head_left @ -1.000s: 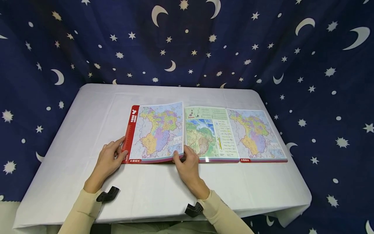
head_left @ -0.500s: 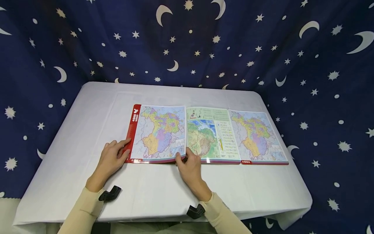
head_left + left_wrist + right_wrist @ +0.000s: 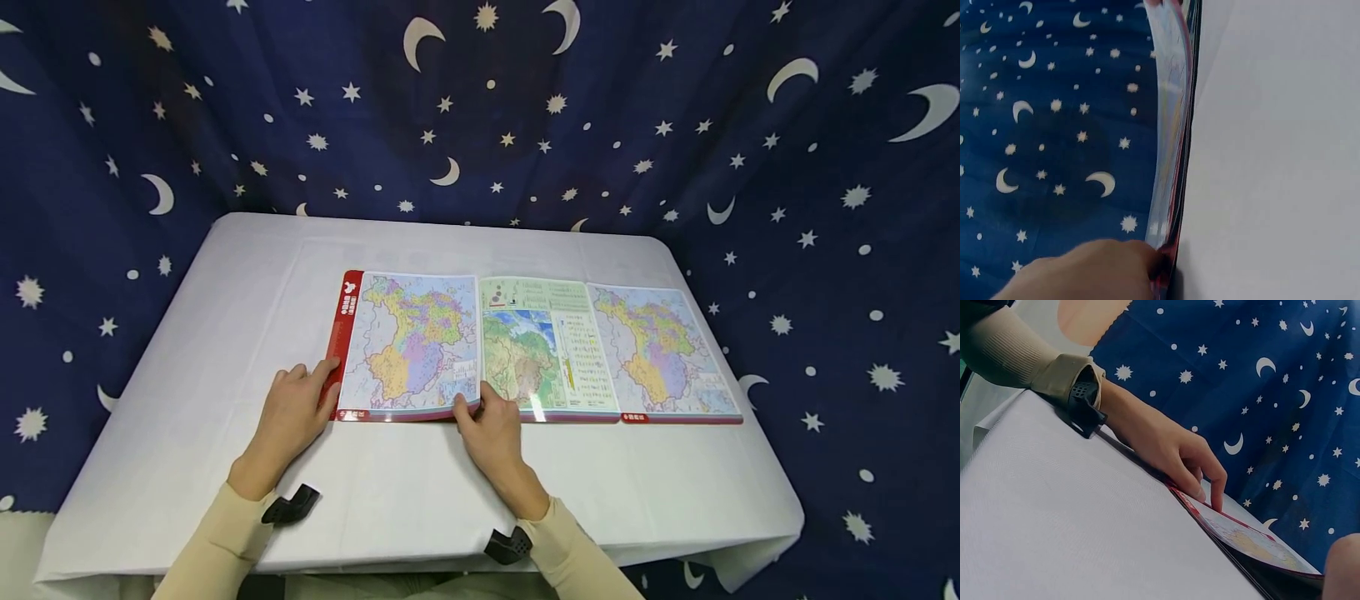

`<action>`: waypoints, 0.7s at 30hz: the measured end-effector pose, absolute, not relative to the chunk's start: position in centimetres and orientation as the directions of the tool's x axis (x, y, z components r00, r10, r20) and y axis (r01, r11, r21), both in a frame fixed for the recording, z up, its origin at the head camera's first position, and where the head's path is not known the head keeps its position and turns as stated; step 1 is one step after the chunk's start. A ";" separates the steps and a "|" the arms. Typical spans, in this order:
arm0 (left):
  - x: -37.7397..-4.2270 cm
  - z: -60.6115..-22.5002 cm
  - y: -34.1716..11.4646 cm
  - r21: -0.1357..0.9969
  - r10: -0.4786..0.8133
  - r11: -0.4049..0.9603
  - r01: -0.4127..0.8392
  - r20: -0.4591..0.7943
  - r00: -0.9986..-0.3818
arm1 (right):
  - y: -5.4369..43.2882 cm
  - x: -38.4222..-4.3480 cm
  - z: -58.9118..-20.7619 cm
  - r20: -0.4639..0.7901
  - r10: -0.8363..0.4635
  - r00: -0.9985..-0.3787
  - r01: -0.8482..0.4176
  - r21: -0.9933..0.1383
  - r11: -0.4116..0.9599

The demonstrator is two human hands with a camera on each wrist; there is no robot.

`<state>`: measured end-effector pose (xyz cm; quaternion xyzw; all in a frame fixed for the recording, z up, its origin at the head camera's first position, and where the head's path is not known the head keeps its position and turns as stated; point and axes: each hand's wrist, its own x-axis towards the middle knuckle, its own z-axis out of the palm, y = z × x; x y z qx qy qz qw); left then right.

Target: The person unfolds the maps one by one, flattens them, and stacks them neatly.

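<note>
Steadying the left map sheet from both ends

The left map sheet is laid on the white-covered table at the head of a row of three; its red strip, along the outer edge, is pressed from above by the thumb and index finger of the left hand; nothing is seen squeezed between those fingertips, and the edge is presumably being anchored against sliding; along the near edge a bow is shown in the left wrist view, and a dark gap under the sheet in the right; the near right corner is pinched narrowly by the right hand, thumb on top, so that its height can probably be governed; how the hidden fingers are set cannot be told; the green middle panel is overlapped by that hand at its near left corner; at the far right, the right map sheet is laid flat, untouched; the lined-up edges might be explained by folds, though whether the three are joined cannot be told.
</note>
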<state>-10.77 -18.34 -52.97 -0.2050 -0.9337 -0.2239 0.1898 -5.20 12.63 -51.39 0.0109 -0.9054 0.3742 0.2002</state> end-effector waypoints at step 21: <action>-10.6 -52.7 -18.1 0.291 0.316 0.844 0.450 0.408 -0.857 | 13.0 -5.0 -50.6 0.438 0.211 -0.874 -0.267 -0.795 0.545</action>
